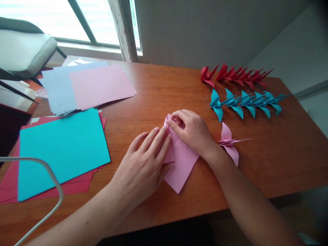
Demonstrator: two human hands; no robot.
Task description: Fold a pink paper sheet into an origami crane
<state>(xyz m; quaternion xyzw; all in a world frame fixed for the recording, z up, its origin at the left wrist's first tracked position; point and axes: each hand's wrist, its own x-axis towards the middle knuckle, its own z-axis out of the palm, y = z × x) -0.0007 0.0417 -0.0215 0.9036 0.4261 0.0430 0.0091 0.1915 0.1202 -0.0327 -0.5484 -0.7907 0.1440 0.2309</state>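
A partly folded sheet of pink origami paper (183,164) lies on the wooden table in front of me. My left hand (146,159) rests over its left side, fingers stretched out and pressing a folded flap down. At the far corner of the sheet, my right hand (192,128) pinches the paper between thumb and fingers; that fold is partly hidden. Just right of my right wrist sits a finished pink paper crane (229,141), not touched by either hand.
Blue paper cranes (246,102) and red paper cranes (235,75) stand in rows at the back right. Left on the table (153,89) lie turquoise sheets (64,153) over red ones, and pale pink sheets (102,85). A white cable (55,181) curves at the front left.
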